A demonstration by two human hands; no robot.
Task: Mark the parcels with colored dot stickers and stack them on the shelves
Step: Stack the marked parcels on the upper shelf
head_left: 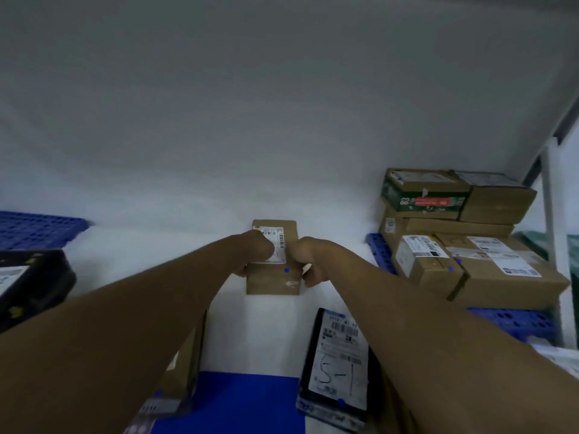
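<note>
A small brown cardboard parcel (272,278) with a white shipping label and a blue dot sticker (286,270) sits out in front of me against a white surface. My left hand (257,252) grips its left side, fingers curled over the label. My right hand (305,261) grips its right edge. Both arms are stretched forward. A black parcel (340,368) marked "S-1" with a blue dot lies below my right arm. Another brown parcel (181,371) with a blue dot lies under my left arm, mostly hidden.
A stack of several brown parcels (460,233) rests on a blue plastic pallet (380,252) at the right, some bearing blue dots. A black parcel (31,283) and another blue pallet (37,228) are at the left. A white shelf post (553,233) stands far right.
</note>
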